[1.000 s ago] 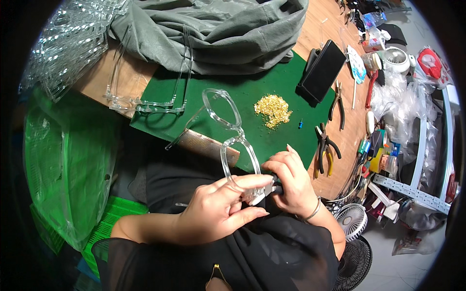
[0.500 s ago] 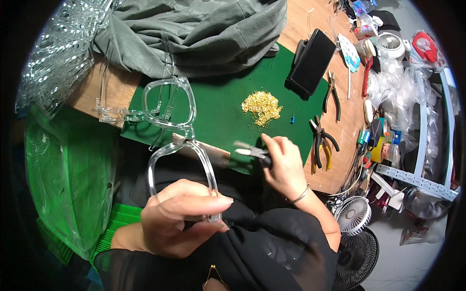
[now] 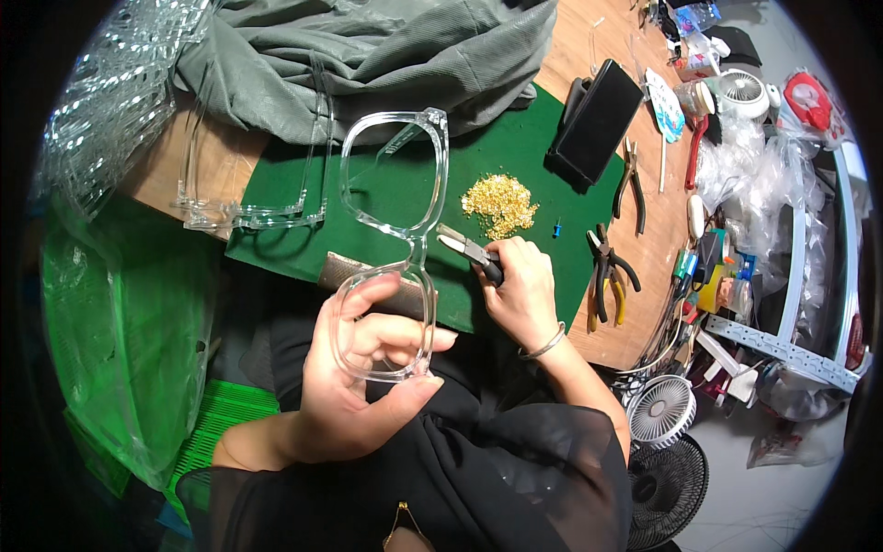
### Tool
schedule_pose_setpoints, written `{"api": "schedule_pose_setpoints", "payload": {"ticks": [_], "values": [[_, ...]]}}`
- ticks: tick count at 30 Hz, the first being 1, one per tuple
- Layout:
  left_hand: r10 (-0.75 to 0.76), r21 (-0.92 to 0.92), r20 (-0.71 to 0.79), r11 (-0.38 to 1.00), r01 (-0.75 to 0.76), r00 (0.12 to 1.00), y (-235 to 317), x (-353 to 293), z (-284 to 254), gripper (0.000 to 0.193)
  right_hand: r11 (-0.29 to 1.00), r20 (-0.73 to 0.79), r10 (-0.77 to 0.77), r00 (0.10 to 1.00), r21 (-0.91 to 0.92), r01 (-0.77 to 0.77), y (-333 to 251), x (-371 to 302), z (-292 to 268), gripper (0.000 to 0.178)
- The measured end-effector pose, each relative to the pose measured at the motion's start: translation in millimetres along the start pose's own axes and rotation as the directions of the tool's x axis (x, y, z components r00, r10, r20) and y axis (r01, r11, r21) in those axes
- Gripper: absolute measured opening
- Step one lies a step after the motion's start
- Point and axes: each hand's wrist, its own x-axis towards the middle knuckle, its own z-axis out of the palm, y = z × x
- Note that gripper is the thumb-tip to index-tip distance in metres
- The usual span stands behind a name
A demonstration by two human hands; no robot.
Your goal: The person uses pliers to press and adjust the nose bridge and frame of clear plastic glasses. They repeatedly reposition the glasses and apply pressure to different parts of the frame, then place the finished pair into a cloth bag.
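Observation:
My left hand grips a clear plastic glasses frame by its lower lens ring and holds it upright over the green mat. In my right hand is a small pair of pliers, jaws pointing left toward the bridge of the frame. A heap of tiny gold parts lies on the mat just beyond the pliers. A small blue piece sits to the right of the heap.
More clear frames lie at the mat's left edge beside a grey cloth. A black phone case, red-handled pliers and yellow-handled pliers lie right. Bagged clear frames are stacked at left; small fans stand lower right.
My left hand has lifted the clear frame up and turned it upright. My right hand, which was touching the frame a second ago, now holds pliers and has moved them toward the frame's bridge.

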Motion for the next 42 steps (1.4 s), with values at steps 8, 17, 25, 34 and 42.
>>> {"api": "schedule_pose_setpoints", "payload": {"ticks": [8,17,25,34,42], "values": [[0.227,-0.071,0.078,0.973,-0.222,0.971,-7,12,9,0.103,0.864,0.117,0.161,0.98,0.464,-0.197,-7,-4,-29,0.008],[0.212,0.135,0.175,0.962,-0.237,0.961,-4,13,17,0.093,0.614,-0.315,-0.294,0.903,0.661,0.431,-57,-15,-57,0.017],[0.264,0.17,0.161,0.942,-0.29,0.951,-10,8,19,0.092,0.596,-0.356,-0.363,0.861,0.621,0.509,-55,-14,-53,0.021],[0.274,0.192,0.175,0.933,-0.305,0.946,-7,8,17,0.091,0.554,-0.354,-0.343,0.87,0.672,0.492,-56,-14,-50,0.018],[0.351,0.277,0.183,0.878,-0.391,0.918,-7,8,18,0.089,0.562,-0.333,-0.36,0.871,0.668,0.488,-59,-12,-55,0.017]]}}
